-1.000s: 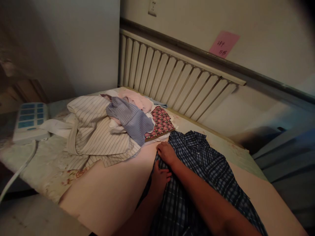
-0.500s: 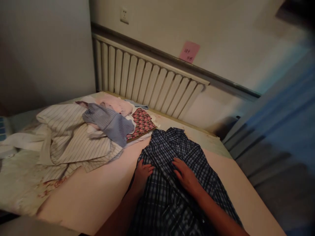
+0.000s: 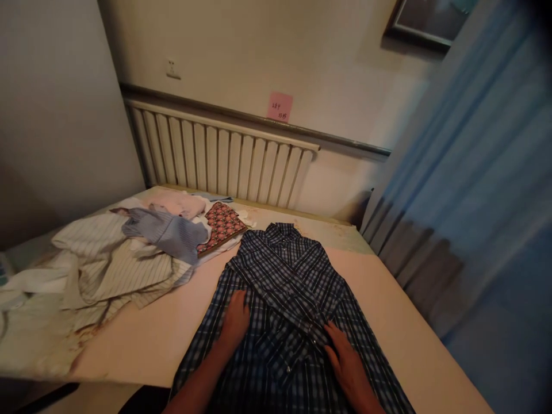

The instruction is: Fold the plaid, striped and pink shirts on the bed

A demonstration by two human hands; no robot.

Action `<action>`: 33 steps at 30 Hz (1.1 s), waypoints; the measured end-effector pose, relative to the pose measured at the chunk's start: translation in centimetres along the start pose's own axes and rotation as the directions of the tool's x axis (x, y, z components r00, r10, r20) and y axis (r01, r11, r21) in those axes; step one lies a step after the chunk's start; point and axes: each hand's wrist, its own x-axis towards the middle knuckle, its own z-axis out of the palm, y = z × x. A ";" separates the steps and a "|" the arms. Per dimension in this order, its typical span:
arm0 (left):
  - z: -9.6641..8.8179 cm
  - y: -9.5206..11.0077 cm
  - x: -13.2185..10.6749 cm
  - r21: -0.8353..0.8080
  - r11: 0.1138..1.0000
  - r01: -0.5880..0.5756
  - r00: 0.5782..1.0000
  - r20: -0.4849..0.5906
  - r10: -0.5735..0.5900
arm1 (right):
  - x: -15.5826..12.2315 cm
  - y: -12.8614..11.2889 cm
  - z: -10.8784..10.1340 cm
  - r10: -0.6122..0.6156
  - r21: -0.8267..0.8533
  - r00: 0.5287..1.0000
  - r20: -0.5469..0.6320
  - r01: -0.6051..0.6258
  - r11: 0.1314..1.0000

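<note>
A dark blue plaid shirt (image 3: 297, 282) lies front up on the bed, collar toward the wall, with its sleeves folded across the front. On its left part rests my left hand (image 3: 235, 322); its fingers are drawn together and bent down against the cloth. My right hand (image 3: 347, 359) lies over the right side near a sleeve cuff, fingers stretched out and touching the fabric. Buttons show at the collar and by the cuffs. The lower hem runs out of view at the bottom.
A heap of clothes lies to the left, with a striped garment (image 3: 125, 264), a grey-blue one (image 3: 168, 230) and a red patterned cloth (image 3: 222, 224). Behind stands a radiator (image 3: 224, 155). A blue curtain (image 3: 457, 190) hangs at the right along the bed's edge.
My right hand has moved down the shirt toward the cuffs, bringing the sleeve across. My left hand has slid down a little, its fingers now drawn together. The camera view has shifted.
</note>
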 end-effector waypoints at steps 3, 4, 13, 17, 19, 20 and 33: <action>-0.4 0.9 -2.3 0.157 0.987 -0.035 0.997 0.066 0.025 | -1.2 0.0 0.1 0.041 0.052 0.997 -0.068 -0.038 0.998; -0.5 1.2 -3.0 0.234 0.971 -0.045 0.995 0.098 0.023 | -1.4 0.0 0.0 0.065 0.072 0.994 -0.093 -0.059 0.996; -0.6 3.9 -7.8 0.536 0.835 -0.126 0.986 0.157 0.048 | 0.9 0.3 -2.8 0.354 0.188 0.926 -0.128 -0.328 0.926; -0.5 3.1 -8.7 0.522 0.834 -0.180 0.984 0.110 0.144 | 3.1 -0.2 -3.2 0.347 0.109 0.934 -0.082 -0.338 0.935; -0.6 3.0 -8.8 0.525 0.832 -0.181 0.984 0.099 0.151 | 4.0 -0.5 -3.0 0.356 0.066 0.934 -0.043 -0.352 0.933; -0.6 3.0 -8.8 0.528 0.830 -0.180 0.984 0.099 0.150 | 4.4 -0.6 -2.8 0.360 0.051 0.932 -0.028 -0.359 0.932; -0.6 3.1 -9.0 0.560 0.809 -0.177 0.983 0.067 0.169 | 7.0 -2.0 -2.0 0.397 0.106 0.917 -0.039 -0.391 0.914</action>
